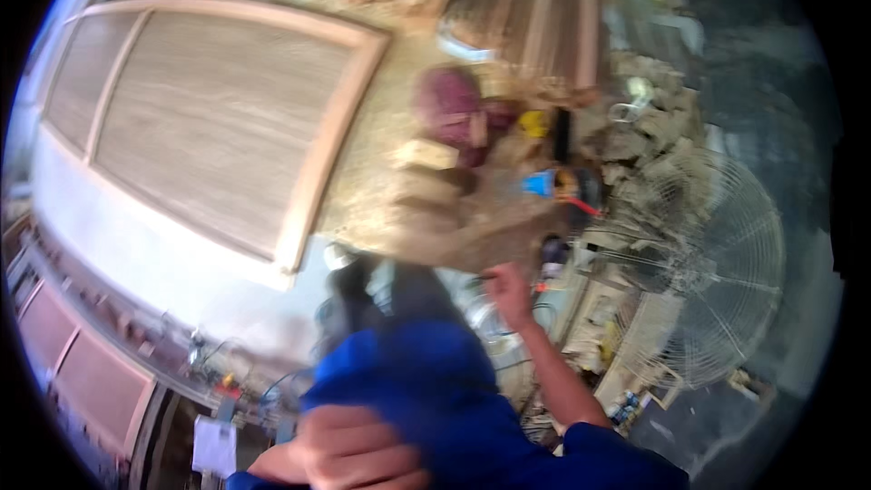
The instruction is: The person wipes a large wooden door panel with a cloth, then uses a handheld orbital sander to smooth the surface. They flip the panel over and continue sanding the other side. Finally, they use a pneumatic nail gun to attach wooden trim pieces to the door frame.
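My left hand [354,454] is close up at the lower edge in front of my blue clothing, blurred, its fingers curled in. What it holds, if anything, is hidden. My right hand [510,295] is at the near edge of the dusty work surface [363,191], fingers closed together. A small dark tip shows by its fingers, too blurred to name. Pale wood blocks [426,156] lie on the surface beyond it. Behind them is a maroon round bundle [446,100]. A blue-and-black object [540,184] with a red strip sits farther right.
A large framed wooden panel [218,118] lies at the left. Stacked wood strips [535,18] stand at the back. On the right are a wire-guarded fan [708,263] and a heap of scraps [644,127]. Another panel [104,372] is at the lower left.
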Demonstrator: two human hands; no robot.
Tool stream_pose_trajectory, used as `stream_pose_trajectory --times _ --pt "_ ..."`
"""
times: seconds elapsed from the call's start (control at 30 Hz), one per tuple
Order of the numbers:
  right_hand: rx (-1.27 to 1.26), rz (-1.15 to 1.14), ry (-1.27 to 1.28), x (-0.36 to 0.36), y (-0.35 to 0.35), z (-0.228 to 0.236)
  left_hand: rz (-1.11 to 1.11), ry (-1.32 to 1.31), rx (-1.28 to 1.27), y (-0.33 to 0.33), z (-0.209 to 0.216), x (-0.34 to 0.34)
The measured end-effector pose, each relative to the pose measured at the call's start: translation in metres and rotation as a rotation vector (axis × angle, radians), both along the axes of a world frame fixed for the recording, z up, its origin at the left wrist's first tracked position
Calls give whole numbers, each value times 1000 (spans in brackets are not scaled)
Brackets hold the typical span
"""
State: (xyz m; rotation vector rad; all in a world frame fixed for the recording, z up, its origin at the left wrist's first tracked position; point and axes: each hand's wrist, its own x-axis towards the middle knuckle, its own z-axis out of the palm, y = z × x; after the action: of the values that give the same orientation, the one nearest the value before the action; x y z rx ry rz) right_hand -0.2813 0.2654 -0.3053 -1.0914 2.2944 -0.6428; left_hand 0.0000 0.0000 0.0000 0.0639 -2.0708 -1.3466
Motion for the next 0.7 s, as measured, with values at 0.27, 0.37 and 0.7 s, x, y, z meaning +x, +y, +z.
stream_pose_trajectory --times 0.27,0.37,0.7 --pt "487 -381 734 -204 199 -125 52 284 344 48 -19 -57" --pt "274 -452 417 -207 186 -145 -106 8 200 28 -26 -67" --pt "435 -385 462 -153 136 -68 1031 -1234 -102 7 -304 79"
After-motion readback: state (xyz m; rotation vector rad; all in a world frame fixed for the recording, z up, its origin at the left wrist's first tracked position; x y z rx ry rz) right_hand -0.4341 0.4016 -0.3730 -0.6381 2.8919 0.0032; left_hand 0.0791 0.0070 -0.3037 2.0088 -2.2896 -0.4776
